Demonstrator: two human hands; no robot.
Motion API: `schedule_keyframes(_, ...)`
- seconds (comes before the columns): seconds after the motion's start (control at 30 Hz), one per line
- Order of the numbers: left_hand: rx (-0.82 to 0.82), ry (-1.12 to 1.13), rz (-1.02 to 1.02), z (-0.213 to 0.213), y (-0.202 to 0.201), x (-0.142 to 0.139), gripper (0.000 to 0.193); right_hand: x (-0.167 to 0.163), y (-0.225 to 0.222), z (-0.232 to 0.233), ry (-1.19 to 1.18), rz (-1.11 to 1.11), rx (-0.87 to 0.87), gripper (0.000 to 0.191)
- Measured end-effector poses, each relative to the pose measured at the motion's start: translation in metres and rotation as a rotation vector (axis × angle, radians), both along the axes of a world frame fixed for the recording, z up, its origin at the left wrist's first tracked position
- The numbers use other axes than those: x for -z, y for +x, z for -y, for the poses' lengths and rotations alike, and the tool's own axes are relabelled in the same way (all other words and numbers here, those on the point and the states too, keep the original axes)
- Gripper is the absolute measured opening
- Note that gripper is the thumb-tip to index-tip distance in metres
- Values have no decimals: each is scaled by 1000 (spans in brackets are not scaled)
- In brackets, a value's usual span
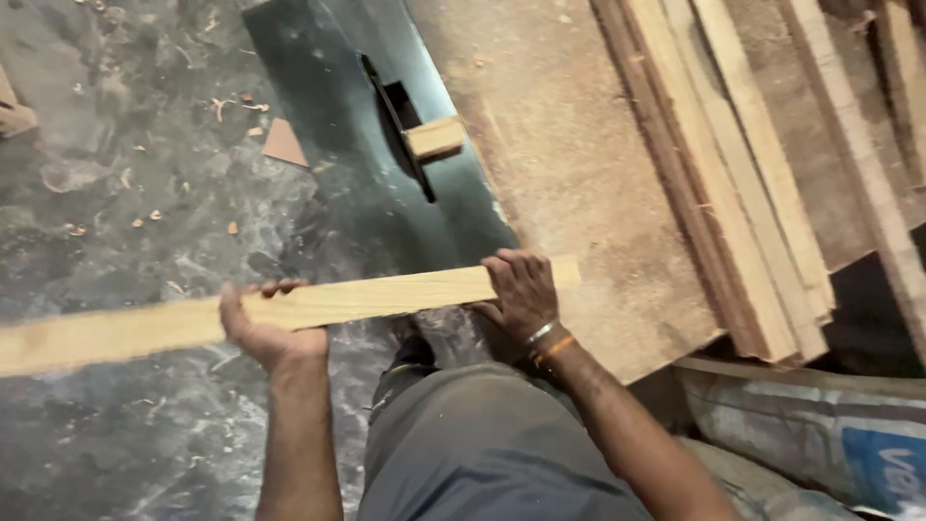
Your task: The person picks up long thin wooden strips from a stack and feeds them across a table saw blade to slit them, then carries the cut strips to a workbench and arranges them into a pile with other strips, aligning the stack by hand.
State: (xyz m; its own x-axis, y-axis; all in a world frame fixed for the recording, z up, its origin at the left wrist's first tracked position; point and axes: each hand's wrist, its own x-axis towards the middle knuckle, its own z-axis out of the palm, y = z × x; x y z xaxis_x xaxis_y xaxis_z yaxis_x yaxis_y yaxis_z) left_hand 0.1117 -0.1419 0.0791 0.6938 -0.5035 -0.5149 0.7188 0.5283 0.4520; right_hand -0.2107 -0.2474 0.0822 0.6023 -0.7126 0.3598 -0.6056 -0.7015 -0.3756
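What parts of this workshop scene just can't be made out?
All in the head view:
- The plank runs off the left edge, so its full length is unknown.
- The left hand covers part of the plank; its palm is hidden, only fingertips curl over.
- The right hand hides the plank beneath it.
- The saw blade sits mostly below the slot in the table.
- The board stack is cut off at the top.

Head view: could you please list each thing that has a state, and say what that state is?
Wooden strip: held level, off the table.
Left hand: gripping the strip.
Right hand: gripping the strip near its end.
Saw blade: up through the table slot.
Small wood block: lying beside the blade.
Planks: stacked flat.
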Motion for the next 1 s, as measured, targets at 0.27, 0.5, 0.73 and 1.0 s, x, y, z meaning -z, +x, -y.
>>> schedule_keyframes(0.27, 384, 6, 69, 79, -242, -39, 28, 9, -280, -59, 523, -276, 92, 71)
schedule_keyframes(0.5, 519, 41, 339, 152, -415, -1, 33, 46, -400, -137, 406, -139, 447, 64)
schedule_keyframes(0.73, 600, 308, 568, 219, -476, 62, 38, 52, -392, -136, 599, -215, 725, 67)
schedule_keyframes(1.0, 813, 508, 951, 185, -498, 67, 41, 13, -358, -55, 711, -242, 769, 61)
